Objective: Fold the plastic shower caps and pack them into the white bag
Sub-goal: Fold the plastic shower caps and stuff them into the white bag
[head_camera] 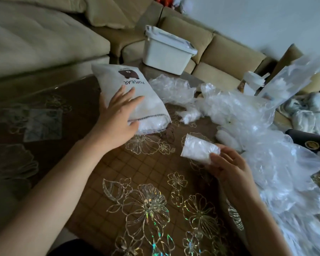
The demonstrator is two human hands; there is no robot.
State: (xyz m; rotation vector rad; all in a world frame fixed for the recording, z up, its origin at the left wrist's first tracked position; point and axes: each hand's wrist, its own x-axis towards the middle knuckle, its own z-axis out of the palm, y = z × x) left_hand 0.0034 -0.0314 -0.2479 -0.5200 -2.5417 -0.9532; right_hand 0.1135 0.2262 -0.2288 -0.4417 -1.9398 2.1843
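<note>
folded shower cap in the pinch of the right hand; left hand flat, straight-fingered, atop the white bag

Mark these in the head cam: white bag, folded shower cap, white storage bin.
white bag (150, 106), head view, bare face near its stitched opening.
folded shower cap (199, 149), head view, middle of the rolled bundle.
white storage bin (164, 52), head view, front wall below the lid.

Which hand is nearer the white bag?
Left. The left hand rests flat on the white bag; the right hand holds a folded shower cap, apart from the bag.
</note>
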